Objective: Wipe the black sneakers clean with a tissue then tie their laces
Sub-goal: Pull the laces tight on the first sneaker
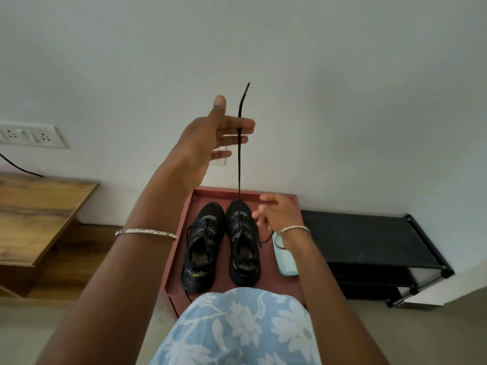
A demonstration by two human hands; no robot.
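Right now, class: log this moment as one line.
phase: lacing | left hand: raised, lace across it | right hand: by right sneaker | untied

Paired black sneakers [201,241]; one lace [239,164] upright

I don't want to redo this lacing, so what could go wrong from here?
1. The lace is stretched up across the straight fingers of the left hand, thumb apart; it could slip free and go slack.
2. Pulling this end so high may shorten the other end lying by the right hand, leaving uneven ends.
3. The upward pull could tip the right sneaker on the tray.
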